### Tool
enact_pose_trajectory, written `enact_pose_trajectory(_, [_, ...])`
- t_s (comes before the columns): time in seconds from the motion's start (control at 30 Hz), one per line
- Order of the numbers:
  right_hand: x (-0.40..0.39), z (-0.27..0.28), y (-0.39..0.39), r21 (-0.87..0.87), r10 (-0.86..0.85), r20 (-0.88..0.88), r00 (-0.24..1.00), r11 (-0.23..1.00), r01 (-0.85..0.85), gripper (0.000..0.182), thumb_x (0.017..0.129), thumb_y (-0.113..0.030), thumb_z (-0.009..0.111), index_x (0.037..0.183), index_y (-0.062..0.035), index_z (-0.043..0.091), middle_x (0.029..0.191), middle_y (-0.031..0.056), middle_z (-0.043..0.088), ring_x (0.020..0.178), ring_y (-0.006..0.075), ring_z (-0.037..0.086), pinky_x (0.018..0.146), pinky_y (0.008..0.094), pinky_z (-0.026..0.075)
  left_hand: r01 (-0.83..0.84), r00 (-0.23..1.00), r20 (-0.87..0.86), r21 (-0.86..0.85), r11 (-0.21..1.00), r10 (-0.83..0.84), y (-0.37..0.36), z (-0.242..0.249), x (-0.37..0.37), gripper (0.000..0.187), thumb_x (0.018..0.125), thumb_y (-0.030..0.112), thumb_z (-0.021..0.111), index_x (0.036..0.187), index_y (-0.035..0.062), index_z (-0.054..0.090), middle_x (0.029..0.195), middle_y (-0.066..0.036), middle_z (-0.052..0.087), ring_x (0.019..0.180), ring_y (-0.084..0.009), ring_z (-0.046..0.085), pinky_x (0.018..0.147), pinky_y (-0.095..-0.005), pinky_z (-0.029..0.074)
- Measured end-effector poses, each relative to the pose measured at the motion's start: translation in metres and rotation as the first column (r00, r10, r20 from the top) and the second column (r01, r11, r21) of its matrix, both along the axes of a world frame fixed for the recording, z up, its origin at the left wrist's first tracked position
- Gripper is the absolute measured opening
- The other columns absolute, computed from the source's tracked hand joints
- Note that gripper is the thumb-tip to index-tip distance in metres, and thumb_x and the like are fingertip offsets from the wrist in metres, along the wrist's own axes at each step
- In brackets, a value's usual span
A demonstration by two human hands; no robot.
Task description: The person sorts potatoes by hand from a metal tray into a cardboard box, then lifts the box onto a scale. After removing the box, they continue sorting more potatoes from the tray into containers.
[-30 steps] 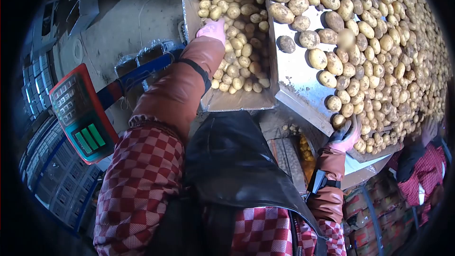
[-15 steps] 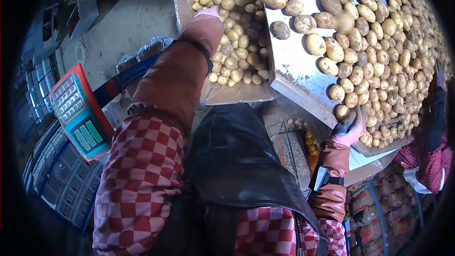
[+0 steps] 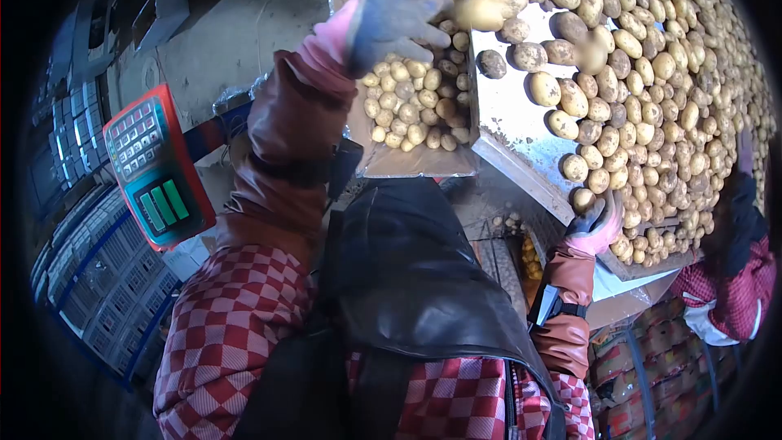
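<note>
My left hand [image 3: 399,20], in a grey and pink glove, is over the far part of a lined box [image 3: 415,169] of small potatoes [image 3: 407,102]. Its fingers are spread, and the fingertips point right, close to a motion-blurred potato [image 3: 481,12] at the sorting table's edge. At the table's near corner, my right hand [image 3: 599,226], gloved alike, rests with thumb and fingers apart beside a single potato [image 3: 582,200]. Many larger potatoes [image 3: 635,106] cover the metal table [image 3: 509,106].
A red and green scale display [image 3: 159,167] stands to the left. On the right, another person's checked sleeve [image 3: 733,289] and dark-gloved arm reach to the potato heap. Filled net sacks [image 3: 643,375] lie at the lower right, and a blue-framed rack [image 3: 114,285] at the lower left.
My left hand has risen out of the box and swung right towards the table edge, its fingers now spread. My right hand stays at the table corner. The view has shifted slightly.
</note>
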State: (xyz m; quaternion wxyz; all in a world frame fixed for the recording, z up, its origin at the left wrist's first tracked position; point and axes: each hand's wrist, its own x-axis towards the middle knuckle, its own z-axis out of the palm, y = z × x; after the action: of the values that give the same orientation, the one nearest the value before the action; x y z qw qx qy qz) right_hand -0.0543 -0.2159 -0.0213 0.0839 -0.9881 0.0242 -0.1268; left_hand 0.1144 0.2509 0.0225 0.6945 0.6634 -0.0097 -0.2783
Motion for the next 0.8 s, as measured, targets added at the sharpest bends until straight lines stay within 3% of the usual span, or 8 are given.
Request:
enact_pose_trajectory(0.07, [0.0,-0.003,-0.003,0.005,-0.013,-0.001,1.0,1.0,0.013,0.034,0.099,-0.025,0.052,0.117,-0.0002,0.066,0.121,0.0219,0.064,0.114,0.0384,0.059,0.102,0.051,0.039,0.404,0.899,-0.323,0.346,0.847,-0.297,-0.011,-0.003,-0.002,0.045,0.098,0.023,0.048,0.139,0.0063,0.049,0.131,-0.016,0.059,0.119,-0.0315,0.06,0.093,-0.0439,0.052])
enact_pose_trajectory(0.13, [-0.001,-0.005,-0.005,-0.011,-0.01,-0.014,1.0,1.0,0.01,0.035,0.099,-0.026,0.05,0.117,-0.0004,0.067,0.123,0.0222,0.063,0.116,0.0382,0.058,0.103,0.0495,0.039,0.4,0.888,-0.26,0.843,0.359,-0.378,-0.021,-0.081,-0.084,0.036,0.098,0.031,0.046,0.11,0.0084,0.072,0.103,-0.019,0.071,0.102,-0.0299,0.068,0.089,-0.0409,0.053])
enact_pose_trajectory(0.17, [-0.002,-0.006,-0.007,-0.016,-0.009,-0.016,1.0,1.0,0.009,0.037,0.1,-0.027,0.048,0.117,-0.0007,0.067,0.125,0.0223,0.063,0.117,0.0381,0.057,0.104,0.0483,0.039,0.658,0.735,-0.515,0.7,0.278,-0.442,-0.028,-0.116,-0.113,0.034,0.096,0.022,0.048,0.121,0.0084,0.066,0.125,-0.023,0.062,0.111,-0.0361,0.063,0.096,-0.046,0.05])
enact_pose_trajectory(0.23, [-0.002,0.001,-0.001,-0.01,-0.022,-0.022,1.0,1.0,0.022,0.038,0.1,-0.027,0.048,0.118,-0.0009,0.067,0.125,0.0224,0.063,0.117,0.0382,0.057,0.104,0.0482,0.039,0.483,0.875,-0.448,0.779,0.4,-0.185,-0.049,-0.136,-0.17,0.043,0.094,0.017,0.048,0.136,0.0096,0.052,0.15,-0.022,0.038,0.122,-0.0387,0.057,0.102,-0.0466,0.047])
enact_pose_trajectory(0.43, [-0.001,0.0,0.0,-0.004,-0.037,-0.05,0.998,0.999,0.037,0.041,0.1,-0.031,0.047,0.121,-0.0019,0.067,0.125,0.0219,0.063,0.117,0.0383,0.057,0.104,0.0475,0.039,0.369,0.902,-0.426,0.844,0.39,0.069,-0.048,-0.217,-0.192,0.047,0.092,0.013,0.051,0.138,0.0144,0.042,0.154,-0.015,0.027,0.118,-0.039,0.059,0.1,-0.0521,0.047])
enact_pose_trajectory(0.47, [-0.001,0.0,-0.001,0.001,-0.034,-0.044,0.998,0.999,0.034,0.04,0.1,-0.03,0.047,0.12,-0.0018,0.067,0.125,0.0219,0.063,0.117,0.0383,0.057,0.104,0.0474,0.039,0.252,0.958,-0.283,0.914,0.319,0.055,-0.049,-0.213,-0.191,0.043,0.093,0.014,0.05,0.135,0.0123,0.044,0.143,-0.015,0.043,0.113,-0.0385,0.062,0.098,-0.0511,0.049])
enact_pose_trajectory(0.7, [0.003,0.002,0.002,-0.015,0.027,0.011,1.0,1.0,-0.027,0.033,0.099,-0.022,0.05,0.115,0.0009,0.067,0.121,0.0223,0.065,0.113,0.0388,0.06,0.101,0.0483,0.041,0.345,0.933,-0.359,0.873,0.344,-0.022,-0.044,-0.184,-0.174,0.038,0.094,0.014,0.05,0.132,0.0109,0.05,0.135,-0.017,0.048,0.112,-0.0351,0.063,0.092,-0.0492,0.052])
enact_pose_trajectory(0.8, [0.0,0.0,0.0,-0.007,0.009,0.005,1.0,1.0,-0.009,0.032,0.098,-0.022,0.051,0.115,0.0013,0.067,0.12,0.0228,0.065,0.113,0.039,0.06,0.101,0.0484,0.041,0.441,0.887,-0.461,0.844,0.305,-0.008,-0.045,-0.214,-0.168,0.033,0.093,0.012,0.051,0.125,0.0072,0.059,0.133,-0.021,0.054,0.115,-0.0341,0.063,0.094,-0.0486,0.052])
